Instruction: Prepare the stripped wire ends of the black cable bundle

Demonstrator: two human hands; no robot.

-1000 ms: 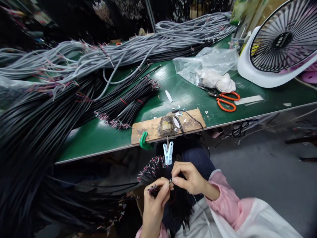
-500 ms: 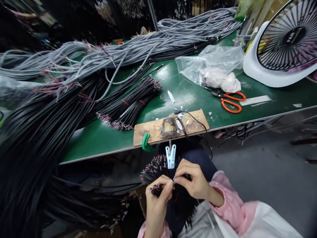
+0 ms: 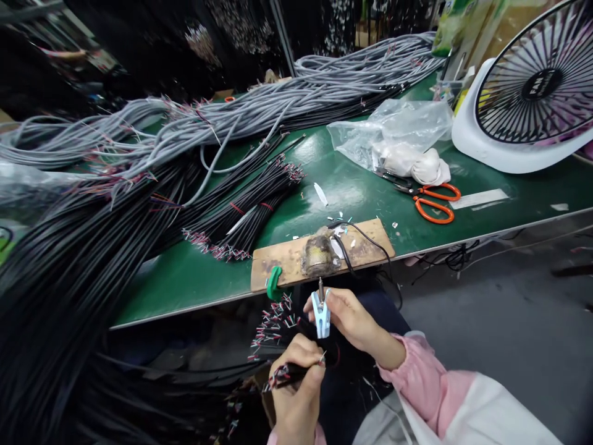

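Black cable bundles (image 3: 92, 247) sprawled across the green bench (image 3: 194, 272). The left hand (image 3: 296, 386) pinched a cable's (image 3: 282, 374) stripped end below the edge; the right hand (image 3: 345, 315) gripped the blue clip (image 3: 321, 315) under the wooden block (image 3: 319, 253). Loose strands might snag neighbouring wire tips (image 3: 273, 324) and slip free.

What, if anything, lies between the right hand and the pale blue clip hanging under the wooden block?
Nothing visible: the right hand is already at the clip, fingers against its side. The left hand holds a black cable lower down, apart from the clip.
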